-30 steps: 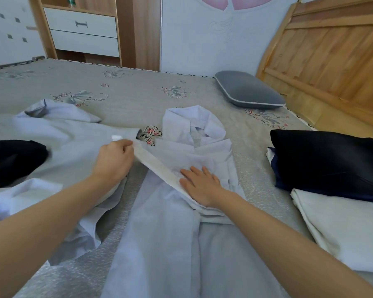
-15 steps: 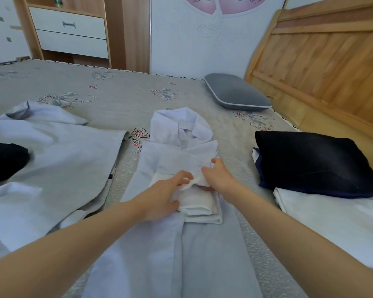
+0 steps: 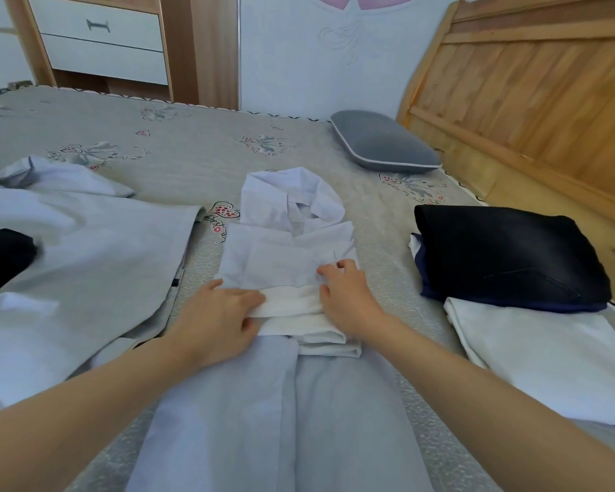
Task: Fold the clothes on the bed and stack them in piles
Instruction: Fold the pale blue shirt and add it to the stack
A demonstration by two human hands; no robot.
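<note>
A pale blue hooded garment (image 3: 288, 395) lies lengthwise on the bed (image 3: 192, 150) in front of me, its sleeves folded in over the chest. A white belt (image 3: 295, 307), folded into a short stack of layers, sits across its middle. My left hand (image 3: 221, 321) holds the belt's left end, with fingers on top and the thumb under the upper layer. My right hand (image 3: 348, 300) rests on the belt's right end, its bent fingertips pressing the cloth just beyond.
To the right a folded black garment (image 3: 505, 253) lies on a navy one, with a folded white garment (image 3: 547, 353) in front. On the left are an unfolded pale garment (image 3: 86, 264) and a black one (image 3: 0, 257). A grey pillow (image 3: 380, 143) and the wooden headboard (image 3: 547, 101) are behind.
My left hand brought the stretched belt in from the left and folded it onto the garment's middle. Both hands have since spread to the ends of the folded belt.
</note>
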